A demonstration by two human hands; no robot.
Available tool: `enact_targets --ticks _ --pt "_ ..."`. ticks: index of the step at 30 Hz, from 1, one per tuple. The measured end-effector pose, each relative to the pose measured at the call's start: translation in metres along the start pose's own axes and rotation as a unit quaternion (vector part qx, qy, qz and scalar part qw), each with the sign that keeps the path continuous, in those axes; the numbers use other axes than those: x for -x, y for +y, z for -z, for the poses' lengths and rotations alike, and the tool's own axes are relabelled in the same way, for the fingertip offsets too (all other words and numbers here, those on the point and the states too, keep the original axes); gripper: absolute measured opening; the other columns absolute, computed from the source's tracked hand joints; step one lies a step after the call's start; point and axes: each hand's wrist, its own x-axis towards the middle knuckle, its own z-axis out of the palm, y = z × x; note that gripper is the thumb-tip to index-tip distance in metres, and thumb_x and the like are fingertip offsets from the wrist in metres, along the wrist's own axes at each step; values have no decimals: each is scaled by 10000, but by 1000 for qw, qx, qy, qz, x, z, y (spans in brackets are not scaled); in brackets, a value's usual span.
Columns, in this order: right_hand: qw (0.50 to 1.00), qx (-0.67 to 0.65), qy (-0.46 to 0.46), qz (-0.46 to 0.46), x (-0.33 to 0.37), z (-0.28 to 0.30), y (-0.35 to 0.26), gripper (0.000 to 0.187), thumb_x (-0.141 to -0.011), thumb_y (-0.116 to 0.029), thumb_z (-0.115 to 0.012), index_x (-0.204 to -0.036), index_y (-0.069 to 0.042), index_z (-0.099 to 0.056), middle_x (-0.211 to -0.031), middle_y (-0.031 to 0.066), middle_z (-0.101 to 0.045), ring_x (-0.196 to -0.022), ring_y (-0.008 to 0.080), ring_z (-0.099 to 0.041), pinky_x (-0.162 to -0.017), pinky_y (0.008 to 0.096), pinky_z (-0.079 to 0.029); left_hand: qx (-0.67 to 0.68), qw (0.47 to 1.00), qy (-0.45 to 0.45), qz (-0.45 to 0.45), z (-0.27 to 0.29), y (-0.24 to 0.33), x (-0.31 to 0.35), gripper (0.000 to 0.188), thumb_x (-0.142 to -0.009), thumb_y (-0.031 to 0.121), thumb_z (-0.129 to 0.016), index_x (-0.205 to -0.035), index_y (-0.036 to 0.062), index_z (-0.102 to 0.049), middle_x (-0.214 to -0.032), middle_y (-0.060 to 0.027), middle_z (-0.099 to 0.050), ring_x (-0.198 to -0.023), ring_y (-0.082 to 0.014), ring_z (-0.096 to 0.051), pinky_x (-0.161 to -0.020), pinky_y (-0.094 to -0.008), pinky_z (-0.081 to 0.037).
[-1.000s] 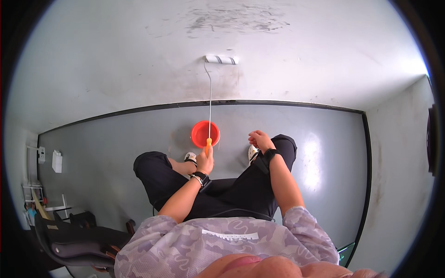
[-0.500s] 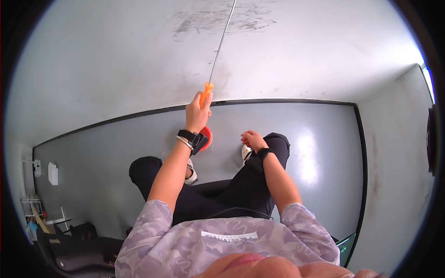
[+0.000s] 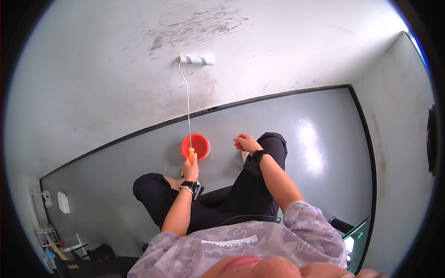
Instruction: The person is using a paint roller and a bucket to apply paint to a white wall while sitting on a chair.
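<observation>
My left hand (image 3: 190, 167) is wrapped round the orange handle of a paint roller (image 3: 188, 106). The roller's long metal rod runs forward to a white sleeve with grey bands, which lies against the white wall (image 3: 116, 88) below a patch of dark streaks (image 3: 194, 28). Under the rod, a red bucket (image 3: 204, 147) stands on the grey floor, just beyond my left hand. My right hand (image 3: 245, 142) hangs in front of my right knee with its fingers loosely curled; no object shows in it.
A dark skirting strip (image 3: 259, 100) edges the floor along the wall. Another wall (image 3: 394, 120) closes the right side. A lit screen (image 3: 358, 243) stands at the lower right. At the far left are a white box (image 3: 63, 202) and a rack (image 3: 48, 238) with small things.
My left hand has drawn the paint roller back toward me and down, bringing its sleeve into view. The red bucket, mostly hidden before, now shows. My right hand has hardly moved.
</observation>
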Motion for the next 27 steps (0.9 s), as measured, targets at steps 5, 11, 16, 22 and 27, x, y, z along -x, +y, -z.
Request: enact_targets --ticks 5,11,16,22,27 --pt "1000 11 -16 -2 -4 -6 11 235 -818 -209 -529 -946 -13 -556 -768 59 -601 -645 113 -566 -541 226 -433 -39 986 74 -142 -8 -13 -21 339 -879 362 -495 -781 42 -546 -456 20 -430 -352 -74 -403 -343 -244 -306" --pt "999 21 -23 11 -19 -6 13 236 -818 -208 -526 -933 -3 -552 -772 66 -606 -637 122 -579 -541 230 -446 -84 979 16 -185 0 131 -59 408 -849 418 -515 -818 16 -582 -576 -98 -542 -525 -214 -534 -513 -324 -411" --pt "1000 5 -4 -7 -12 2 4 208 -827 -204 -523 -933 -28 -560 -774 46 -593 -663 113 -557 -569 225 -434 -92 984 -32 -151 -5 152 -76 419 -845 432 -515 -834 19 -587 -561 -76 -525 -515 -181 -511 -509 -305 -404" --pt "1000 -21 10 -10 -11 -2 -2 191 -814 -197 -540 -885 -23 -572 -745 48 -596 -619 109 -543 -571 228 -432 -172 985 5 -32 13 -19 -71 446 -850 439 -470 -935 21 -601 -795 -202 -616 -782 -379 -584 -681 -421 -446" --pt "999 1 -21 -24 -6 3 0 210 -828 -225 -531 -930 -43 -559 -789 34 -565 -690 111 -530 -605 222 -419 -160 984 20 80 9 -53 -21 472 -838 467 -469 -910 22 -607 -776 -194 -614 -774 -367 -583 -691 -414 -440"
